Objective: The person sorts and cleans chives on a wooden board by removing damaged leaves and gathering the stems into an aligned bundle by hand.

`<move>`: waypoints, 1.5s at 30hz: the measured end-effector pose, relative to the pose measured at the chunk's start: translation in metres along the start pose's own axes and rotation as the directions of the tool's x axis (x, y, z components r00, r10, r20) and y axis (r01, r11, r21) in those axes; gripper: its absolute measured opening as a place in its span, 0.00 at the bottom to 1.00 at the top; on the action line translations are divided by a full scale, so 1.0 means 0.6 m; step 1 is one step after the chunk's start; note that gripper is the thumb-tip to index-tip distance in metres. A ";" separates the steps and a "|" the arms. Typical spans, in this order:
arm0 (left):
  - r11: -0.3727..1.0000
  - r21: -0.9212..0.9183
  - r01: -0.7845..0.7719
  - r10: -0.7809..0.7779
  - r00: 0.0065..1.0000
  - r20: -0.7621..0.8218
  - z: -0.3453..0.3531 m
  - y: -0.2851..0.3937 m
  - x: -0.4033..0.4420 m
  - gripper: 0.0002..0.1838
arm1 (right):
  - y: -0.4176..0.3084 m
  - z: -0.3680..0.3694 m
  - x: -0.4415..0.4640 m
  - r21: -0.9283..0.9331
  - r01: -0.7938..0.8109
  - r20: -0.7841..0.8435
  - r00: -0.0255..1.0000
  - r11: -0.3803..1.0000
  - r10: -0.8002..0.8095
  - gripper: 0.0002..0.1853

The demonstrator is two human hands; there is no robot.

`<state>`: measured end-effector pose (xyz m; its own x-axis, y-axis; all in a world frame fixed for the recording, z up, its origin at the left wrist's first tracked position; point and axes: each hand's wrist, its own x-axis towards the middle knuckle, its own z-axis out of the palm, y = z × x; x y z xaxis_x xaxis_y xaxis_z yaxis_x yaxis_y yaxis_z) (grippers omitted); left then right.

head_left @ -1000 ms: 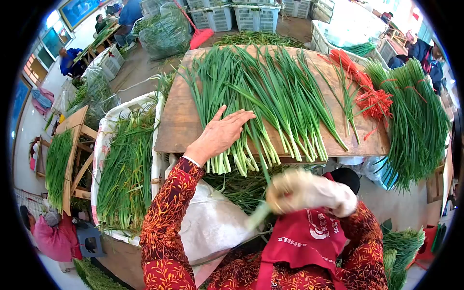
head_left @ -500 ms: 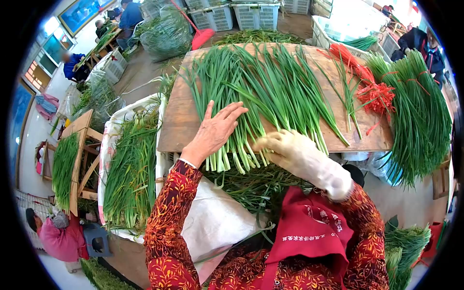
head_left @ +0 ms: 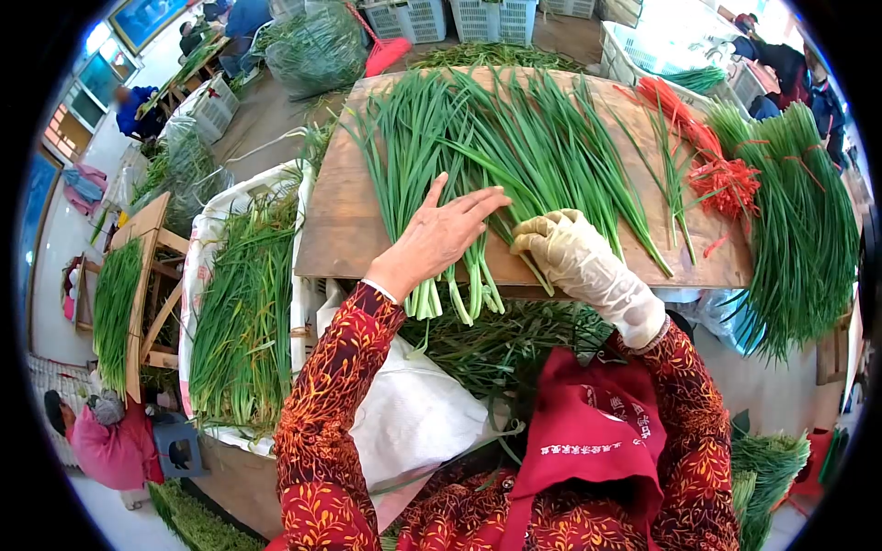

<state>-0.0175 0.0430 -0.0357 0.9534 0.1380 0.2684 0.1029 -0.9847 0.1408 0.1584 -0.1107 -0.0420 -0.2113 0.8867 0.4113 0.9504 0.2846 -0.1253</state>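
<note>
Garlic chives (head_left: 418, 138) with pale stem ends lie spread over a wooden board (head_left: 335, 234), their stems reaching past its near edge. My bare left hand (head_left: 441, 230) rests flat on the left part of them, fingers stretched out. Wearing a pale glove, my right hand (head_left: 565, 248) is curled on the stems to the right of it. Its fingers close round some stalks, partly hidden by the glove. A few separate stalks (head_left: 675, 193) lie farther right, beside red ties (head_left: 726, 186).
Tied bundles of chives (head_left: 799, 230) hang over the board's right end. A white-lined crate of chives (head_left: 243, 321) stands at the left, and a white sack (head_left: 418, 395) lies below the board. Crates (head_left: 491, 20) line the back. Other people sit at tables farther off.
My left hand has slid right across the chives. My right hand has moved right and up, and its fingers have curled in on the stems.
</note>
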 end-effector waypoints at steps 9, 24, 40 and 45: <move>0.980 -0.198 -0.001 -0.009 0.999 -0.051 0.008 -0.014 0.017 0.24 | -0.019 0.025 0.027 0.080 0.119 0.089 0.988 0.990 -0.126 0.14; 0.994 -0.023 0.111 -0.112 0.989 -0.097 0.007 -0.012 0.000 0.26 | -0.025 0.018 0.044 0.009 0.218 0.102 0.971 0.976 -0.217 0.12; 0.991 -0.035 0.129 -0.127 0.990 0.055 -0.005 0.016 -0.005 0.30 | 0.013 -0.018 -0.007 -0.019 0.030 0.045 0.999 0.999 -0.029 0.10; 0.991 0.011 0.132 -0.133 0.982 0.135 -0.002 0.015 0.001 0.30 | -0.008 0.023 0.029 -0.112 0.122 0.023 0.993 0.986 -0.120 0.11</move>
<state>-0.0165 0.0340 -0.0334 0.9608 0.2518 0.1162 0.2315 -0.9589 0.1643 0.1472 -0.0918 -0.0465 -0.3290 0.8543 0.4024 0.9372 0.3477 0.0280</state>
